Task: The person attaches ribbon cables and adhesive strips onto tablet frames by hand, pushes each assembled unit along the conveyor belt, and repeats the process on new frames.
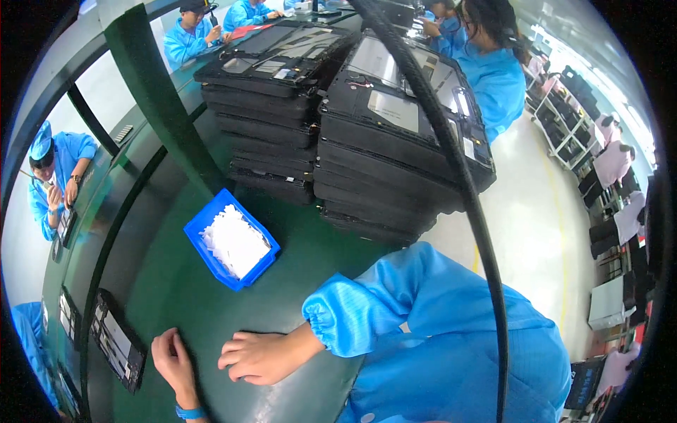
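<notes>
Green tabletop point(159, 282) in the head view is under your left hand point(173, 361) and right hand point(262, 358), both empty, fingers loosely bent. Just left lies an opened tablet point(117, 342); a careless sideways sweep could scratch it.

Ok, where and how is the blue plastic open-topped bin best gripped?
Probably by the blue bin, at its two long side walls, left hand on one, right hand on the other, coming from the near side. It sits upright, heaped with loose white pieces, while a broad green post rises beyond its far end.
</notes>
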### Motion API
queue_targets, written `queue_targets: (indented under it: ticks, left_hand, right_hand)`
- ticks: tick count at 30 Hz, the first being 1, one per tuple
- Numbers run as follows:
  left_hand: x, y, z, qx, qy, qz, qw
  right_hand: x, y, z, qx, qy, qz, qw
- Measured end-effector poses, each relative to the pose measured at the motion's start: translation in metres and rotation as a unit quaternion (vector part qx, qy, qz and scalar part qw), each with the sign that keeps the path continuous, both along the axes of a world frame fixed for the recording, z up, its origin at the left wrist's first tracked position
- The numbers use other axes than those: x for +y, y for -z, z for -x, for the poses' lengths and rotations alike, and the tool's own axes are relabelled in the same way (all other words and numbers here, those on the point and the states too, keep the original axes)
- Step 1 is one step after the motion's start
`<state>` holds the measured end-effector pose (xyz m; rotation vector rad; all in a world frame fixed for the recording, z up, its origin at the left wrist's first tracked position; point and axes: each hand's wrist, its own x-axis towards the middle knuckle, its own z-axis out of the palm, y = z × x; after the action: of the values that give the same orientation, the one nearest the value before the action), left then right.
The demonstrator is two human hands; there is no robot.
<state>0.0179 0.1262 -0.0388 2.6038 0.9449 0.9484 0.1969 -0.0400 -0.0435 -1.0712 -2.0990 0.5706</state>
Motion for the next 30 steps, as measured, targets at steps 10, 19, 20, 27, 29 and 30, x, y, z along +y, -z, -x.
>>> queue_targets:
  ticks: [10,19,20,27,29,30]
  left_hand:
    - [-0.037,-0.018,-0.037,0.005,0.090,0.074,0.993]
    - [-0.034,-0.014,-0.030,-0.010,0.075,0.129,0.989]
    - [-0.034,-0.016,-0.030,-0.009,0.080,0.128,0.989]
    - [-0.035,-0.021,-0.032,-0.003,0.101,0.095,0.990]
    - [-0.033,-0.018,-0.031,-0.008,0.099,0.105,0.989]
    - [-0.033,-0.018,-0.031,-0.013,0.098,0.113,0.989]
  right_hand:
    - [-0.004,0.001,0.002,-0.004,-0.004,-0.063,0.998]
    - [0.002,0.015,0.010,0.027,0.022,-0.123,0.992]
    - [0.002,0.014,0.010,0.027,0.020,-0.123,0.992]
    - [-0.001,0.002,-0.001,0.014,-0.033,-0.048,0.998]
    - [-0.001,0.001,-0.002,0.010,-0.035,-0.044,0.998]
    - [-0.001,0.001,-0.002,0.012,-0.035,-0.046,0.998]
